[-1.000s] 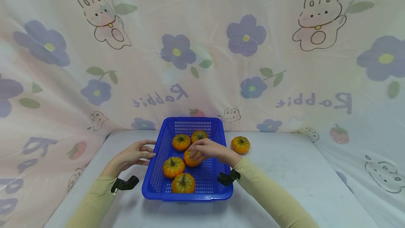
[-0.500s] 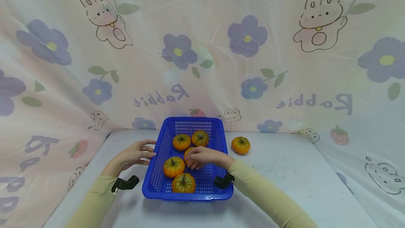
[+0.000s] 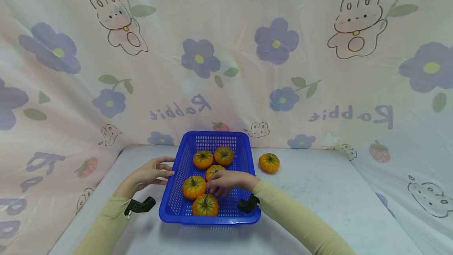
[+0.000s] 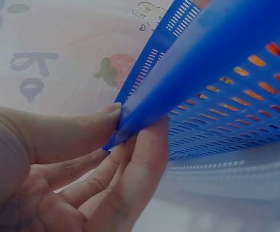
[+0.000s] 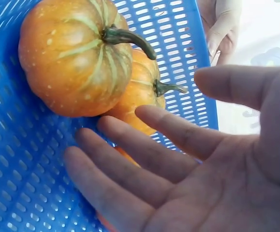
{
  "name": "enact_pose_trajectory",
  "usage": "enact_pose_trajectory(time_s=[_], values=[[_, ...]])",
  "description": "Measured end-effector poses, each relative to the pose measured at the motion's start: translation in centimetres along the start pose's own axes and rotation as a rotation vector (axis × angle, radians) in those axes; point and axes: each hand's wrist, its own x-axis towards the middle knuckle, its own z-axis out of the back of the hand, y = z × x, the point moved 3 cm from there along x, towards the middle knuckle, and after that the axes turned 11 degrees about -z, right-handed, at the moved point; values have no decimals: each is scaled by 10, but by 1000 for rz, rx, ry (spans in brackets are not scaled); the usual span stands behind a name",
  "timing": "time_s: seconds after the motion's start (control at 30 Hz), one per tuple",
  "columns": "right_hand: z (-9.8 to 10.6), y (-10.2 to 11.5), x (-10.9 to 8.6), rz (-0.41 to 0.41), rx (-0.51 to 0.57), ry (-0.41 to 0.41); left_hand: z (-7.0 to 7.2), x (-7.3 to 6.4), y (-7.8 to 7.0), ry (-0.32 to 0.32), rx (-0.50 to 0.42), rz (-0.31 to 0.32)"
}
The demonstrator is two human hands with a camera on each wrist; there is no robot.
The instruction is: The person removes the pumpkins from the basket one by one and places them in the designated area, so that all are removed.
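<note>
My left hand (image 3: 150, 174) pinches the left rim of a blue plastic basket (image 4: 171, 72), thumb on one side and fingers on the other. My right hand (image 3: 230, 181) reaches inside the basket with relaxed fingers and holds nothing. In the right wrist view, its fingers spread beside a front orange pumpkin (image 5: 74, 58) with a green stem and another pumpkin (image 5: 144, 92) behind it. A middle pumpkin (image 3: 214, 170) lies just beyond the right hand, partly hidden by it. Two more pumpkins, one at back left (image 3: 203, 159) and one at back right (image 3: 223, 156), sit in the basket.
A single pumpkin (image 3: 269, 163) lies on the white table (image 3: 318, 200), right of the basket. A printed curtain (image 3: 233, 97) with flowers and rabbits hangs behind the table and along its sides.
My right hand has let go of the middle pumpkin and moved toward the front of the basket, uncovering more of that pumpkin. The left hand has stayed on the rim.
</note>
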Motion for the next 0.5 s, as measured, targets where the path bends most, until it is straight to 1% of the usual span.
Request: enact_pose_trajectory(time_s=[0.2, 0.33, 0.5], values=[[-4, -3, -1, -30, -18, 33, 0, 1, 2, 6, 2, 0], [-5, -5, -1, -43, -22, 43, 0, 1, 2, -2, 3, 2], [-7, -6, -1, -44, -22, 50, 0, 1, 2, -3, 0, 1]])
